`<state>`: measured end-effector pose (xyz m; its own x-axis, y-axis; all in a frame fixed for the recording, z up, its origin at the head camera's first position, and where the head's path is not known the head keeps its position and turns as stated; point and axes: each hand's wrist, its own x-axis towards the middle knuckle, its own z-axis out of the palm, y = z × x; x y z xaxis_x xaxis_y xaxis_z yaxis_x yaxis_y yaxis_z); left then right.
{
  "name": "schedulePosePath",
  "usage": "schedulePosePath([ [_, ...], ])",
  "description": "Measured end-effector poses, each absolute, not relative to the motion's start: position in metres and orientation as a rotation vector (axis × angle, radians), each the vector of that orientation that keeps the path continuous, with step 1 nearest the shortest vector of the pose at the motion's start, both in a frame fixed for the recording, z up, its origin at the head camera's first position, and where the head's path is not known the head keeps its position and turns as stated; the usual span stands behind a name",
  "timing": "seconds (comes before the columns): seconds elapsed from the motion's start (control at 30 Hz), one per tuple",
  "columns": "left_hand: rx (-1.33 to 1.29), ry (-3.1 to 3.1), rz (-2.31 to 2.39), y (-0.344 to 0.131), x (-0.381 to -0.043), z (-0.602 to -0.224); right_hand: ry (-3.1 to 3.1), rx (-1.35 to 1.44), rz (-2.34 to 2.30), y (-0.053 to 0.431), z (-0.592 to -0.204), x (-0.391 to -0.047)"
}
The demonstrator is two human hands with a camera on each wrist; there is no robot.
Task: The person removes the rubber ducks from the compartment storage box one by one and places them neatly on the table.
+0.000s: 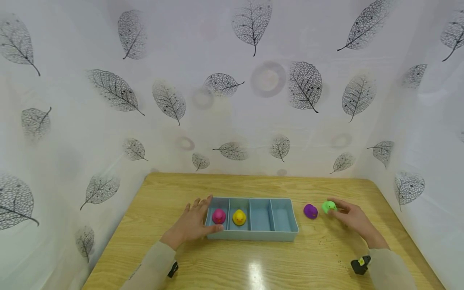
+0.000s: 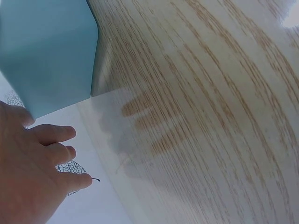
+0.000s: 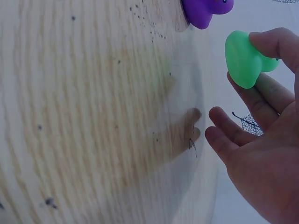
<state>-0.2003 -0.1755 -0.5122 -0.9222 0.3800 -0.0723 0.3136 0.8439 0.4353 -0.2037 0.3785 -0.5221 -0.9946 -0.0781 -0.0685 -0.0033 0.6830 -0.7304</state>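
Note:
A pale blue divided box stands on the table with four compartments in a row. A pink rubber duck sits in its leftmost compartment and a yellow rubber duck in the one beside it. My left hand holds the box's left end, thumb over the front rim and index finger at the back corner; its other fingers extend free in the left wrist view. My right hand pinches a green rubber duck between thumb and fingers, right of the box. A purple rubber duck lies between the box and that hand.
The wooden table ends at a white sheet with a leaf print at the back and sides. A black wrist device shows by the right sleeve. Small dark specks dot the tabletop near the right hand.

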Motion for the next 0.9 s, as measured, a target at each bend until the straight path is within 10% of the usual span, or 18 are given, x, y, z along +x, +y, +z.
schedulePosePath([
  [0.9, 0.548, 2.854, 0.656, -0.1759, -0.1994, -0.5119, 2.839, -0.222, -1.118, 0.3705, -0.5310, -0.2060],
])
